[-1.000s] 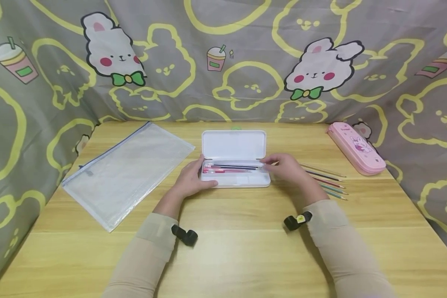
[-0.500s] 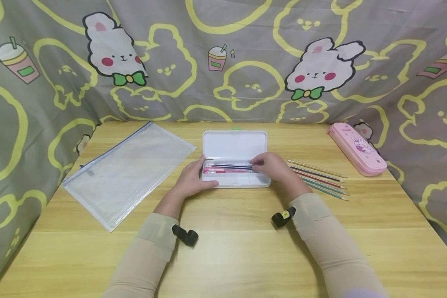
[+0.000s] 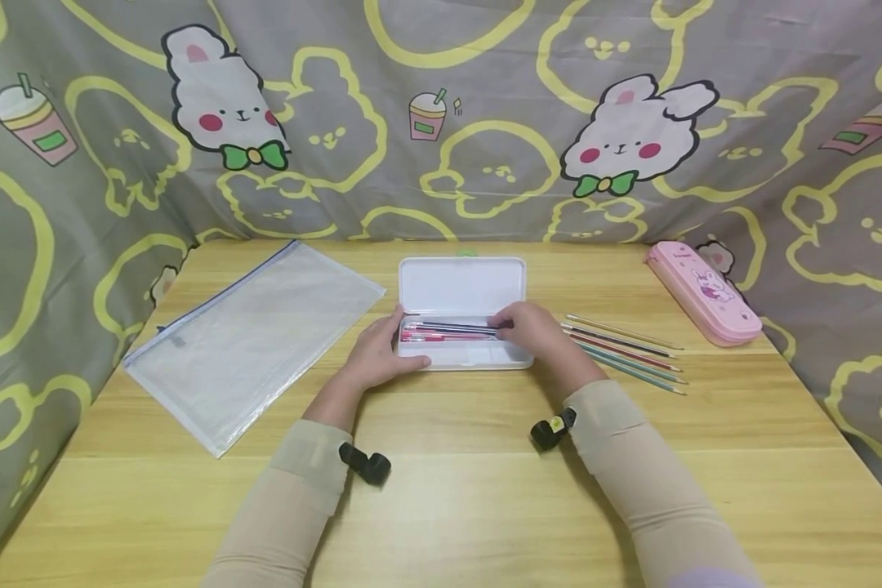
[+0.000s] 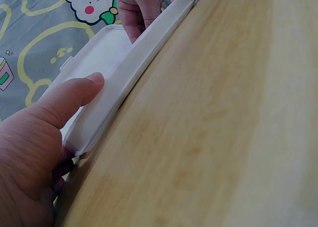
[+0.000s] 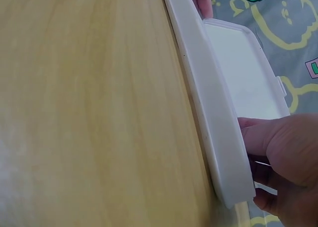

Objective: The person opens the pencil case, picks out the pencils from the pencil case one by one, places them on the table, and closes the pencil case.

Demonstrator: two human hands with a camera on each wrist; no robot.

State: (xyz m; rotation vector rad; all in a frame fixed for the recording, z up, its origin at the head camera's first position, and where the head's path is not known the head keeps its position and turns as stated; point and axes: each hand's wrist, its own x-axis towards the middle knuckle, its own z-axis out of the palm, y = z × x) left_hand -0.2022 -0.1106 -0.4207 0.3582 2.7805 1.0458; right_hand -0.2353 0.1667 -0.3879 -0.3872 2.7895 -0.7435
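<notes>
White pencil box (image 3: 452,354) lid up, middle of the surface (image 3: 448,490), toward far side. Dark and red pencils (image 3: 448,330) lie left-right in its far part. Left hand (image 3: 378,351) grips box's left end, thumb over near wall. Right hand (image 3: 536,331) reaches into right end, fingers bent at pencil ends; can't tell if pinching one. Right: five loose pencils (image 3: 625,352), then pink case (image 3: 706,294) farther right. Left: clear zip pouch (image 3: 253,347), flat. Far: patterned cloth (image 3: 478,188).
</notes>
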